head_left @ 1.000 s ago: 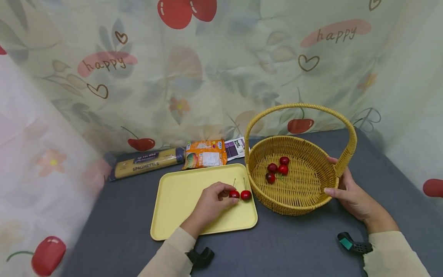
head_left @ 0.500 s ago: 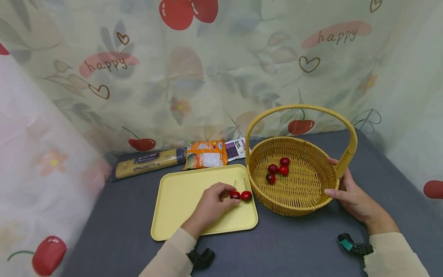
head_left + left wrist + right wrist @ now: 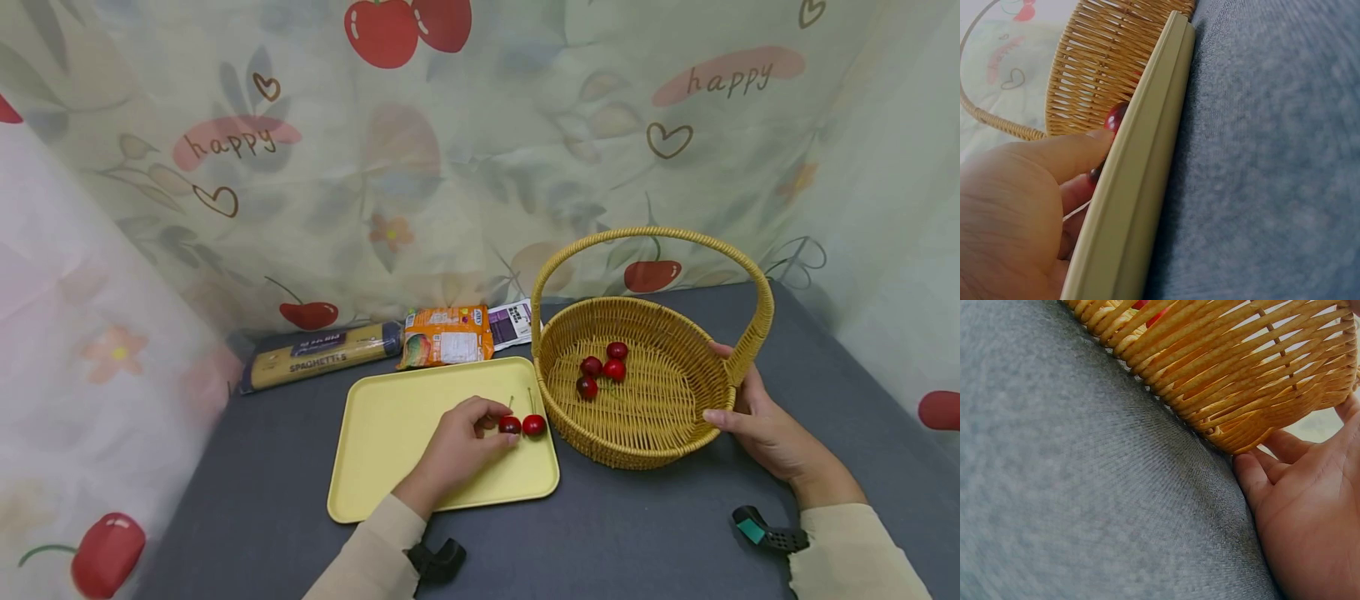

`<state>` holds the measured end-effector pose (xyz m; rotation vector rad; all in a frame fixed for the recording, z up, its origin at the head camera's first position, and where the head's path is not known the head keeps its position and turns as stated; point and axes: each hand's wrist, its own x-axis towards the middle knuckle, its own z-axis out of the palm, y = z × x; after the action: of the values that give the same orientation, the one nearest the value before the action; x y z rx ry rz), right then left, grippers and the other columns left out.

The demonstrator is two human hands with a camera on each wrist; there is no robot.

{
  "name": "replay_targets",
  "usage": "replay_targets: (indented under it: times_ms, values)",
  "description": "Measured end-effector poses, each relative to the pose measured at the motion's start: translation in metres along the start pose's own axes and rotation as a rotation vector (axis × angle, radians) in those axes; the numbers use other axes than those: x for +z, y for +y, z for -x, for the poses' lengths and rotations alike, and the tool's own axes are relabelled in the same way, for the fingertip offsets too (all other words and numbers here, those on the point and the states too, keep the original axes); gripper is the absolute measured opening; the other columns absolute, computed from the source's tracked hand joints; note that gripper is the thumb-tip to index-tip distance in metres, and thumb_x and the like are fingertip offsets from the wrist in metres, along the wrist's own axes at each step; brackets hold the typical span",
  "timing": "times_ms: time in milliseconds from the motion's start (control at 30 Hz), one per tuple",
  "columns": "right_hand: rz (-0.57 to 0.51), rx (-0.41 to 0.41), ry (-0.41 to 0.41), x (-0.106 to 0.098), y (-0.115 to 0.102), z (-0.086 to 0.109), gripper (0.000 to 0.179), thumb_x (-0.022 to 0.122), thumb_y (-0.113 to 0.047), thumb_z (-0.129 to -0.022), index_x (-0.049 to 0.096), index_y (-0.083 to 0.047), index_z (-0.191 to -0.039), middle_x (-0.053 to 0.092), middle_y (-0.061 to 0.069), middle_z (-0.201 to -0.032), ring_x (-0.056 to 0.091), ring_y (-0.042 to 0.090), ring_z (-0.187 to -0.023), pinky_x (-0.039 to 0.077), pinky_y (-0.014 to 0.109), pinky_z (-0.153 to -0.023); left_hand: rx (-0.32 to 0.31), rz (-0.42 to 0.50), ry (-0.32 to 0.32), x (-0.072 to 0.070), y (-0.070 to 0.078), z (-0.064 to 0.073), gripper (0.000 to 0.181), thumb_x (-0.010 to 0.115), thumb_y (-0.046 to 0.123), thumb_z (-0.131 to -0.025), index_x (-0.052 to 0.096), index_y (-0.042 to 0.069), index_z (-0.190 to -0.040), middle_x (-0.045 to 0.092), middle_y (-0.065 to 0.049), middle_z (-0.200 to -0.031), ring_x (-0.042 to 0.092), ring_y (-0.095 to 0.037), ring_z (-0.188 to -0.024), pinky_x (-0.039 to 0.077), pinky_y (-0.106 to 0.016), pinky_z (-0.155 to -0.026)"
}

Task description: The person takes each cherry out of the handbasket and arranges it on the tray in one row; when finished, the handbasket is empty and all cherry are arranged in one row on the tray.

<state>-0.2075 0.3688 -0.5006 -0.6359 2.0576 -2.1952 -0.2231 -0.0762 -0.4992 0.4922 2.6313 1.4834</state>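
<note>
At the right end of the yellow tray (image 3: 390, 450), my left hand (image 3: 457, 446) has thumb and fingers around a dark red cherry (image 3: 510, 425) with an upright stem. Right beside it lies a second stemmed cherry (image 3: 534, 426). The left wrist view shows the thumb at a cherry (image 3: 1114, 117) behind the tray's edge (image 3: 1141, 150); the other fingers are partly hidden. My right hand (image 3: 780, 442) grips the right side of a wicker basket (image 3: 637, 458), thumb over the rim and fingers around the outside near the handle. Several cherries (image 3: 614, 370) lie inside it.
Behind the tray lie a spaghetti pack (image 3: 322, 358), an orange packet (image 3: 447, 336) and a purple-and-white packet (image 3: 512, 323). The basket's tall handle (image 3: 652, 233) arches over it. A printed cloth (image 3: 480, 167) hangs behind the grey-covered table (image 3: 615, 533).
</note>
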Motion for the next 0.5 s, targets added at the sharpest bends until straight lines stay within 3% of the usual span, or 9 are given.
replay_targets:
  times_ms: [200, 500]
  values:
    - [0.0, 0.0, -0.001, -0.0007, 0.0005, 0.0005, 0.089, 0.057, 0.013, -0.101, 0.012, -0.023, -0.169, 0.002, 0.018, -0.169, 0.033, 0.017, -0.145, 0.036, 0.019, -0.105, -0.008, 0.102, 0.04, 0.0013, -0.0011, -0.0008, 0.031, 0.078, 0.039, -0.104, 0.079, 0.014, -0.123, 0.072, 0.006, -0.109, 0.065, -0.019, -0.095, 0.054, -0.037, -0.084]
    - [0.009, 0.003, 0.002, -0.0009, 0.0012, 0.0006, 0.09, 0.058, 0.013, -0.101, 0.012, -0.023, -0.169, 0.002, 0.018, -0.17, 0.033, 0.016, -0.146, 0.037, 0.019, -0.105, -0.032, 0.317, 0.094, -0.0043, 0.0051, -0.0011, 0.052, 0.049, 0.05, -0.116, 0.075, 0.008, -0.131, 0.073, -0.008, -0.125, 0.067, -0.029, -0.106, 0.057, -0.045, -0.088]
